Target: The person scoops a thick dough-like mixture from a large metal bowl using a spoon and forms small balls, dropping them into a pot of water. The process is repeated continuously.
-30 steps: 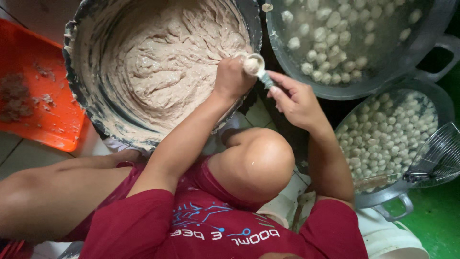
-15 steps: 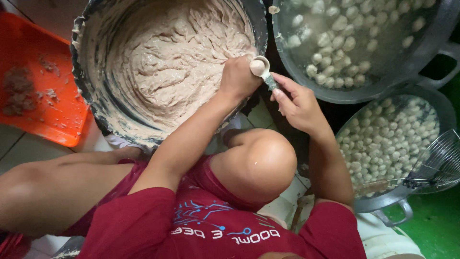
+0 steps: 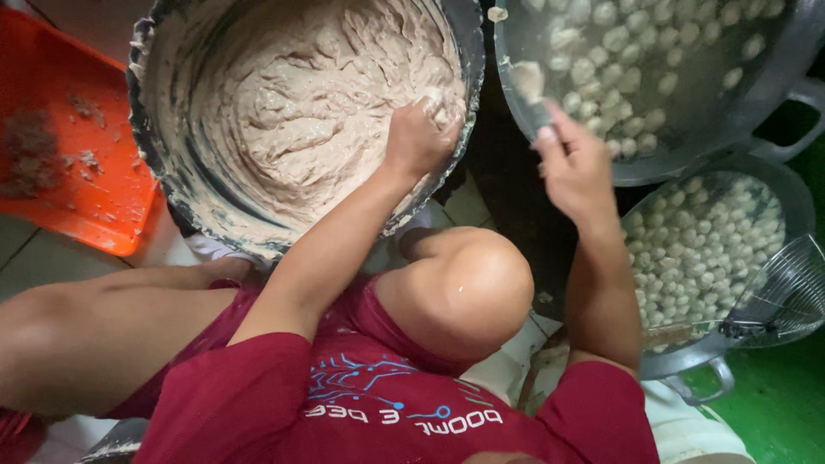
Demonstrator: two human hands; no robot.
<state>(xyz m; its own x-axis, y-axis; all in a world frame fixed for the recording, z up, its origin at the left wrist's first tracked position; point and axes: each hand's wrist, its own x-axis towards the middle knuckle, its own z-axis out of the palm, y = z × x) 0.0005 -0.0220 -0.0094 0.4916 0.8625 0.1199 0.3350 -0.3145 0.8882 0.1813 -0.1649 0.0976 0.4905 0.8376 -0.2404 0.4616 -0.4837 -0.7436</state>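
Two pans of balls (image 3: 687,249) nearby — left hand (image 3: 418,137) fisted in paste (image 3: 301,103) (right hand (image 3: 571,163) pinches spoon (image 3: 526,82))

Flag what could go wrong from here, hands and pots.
1. The spoon in the right hand sits loaded at the rim of the pot of balls; its lump could fall outside.
2. The left hand digs into paste at the basin wall; pressure there might tip it.
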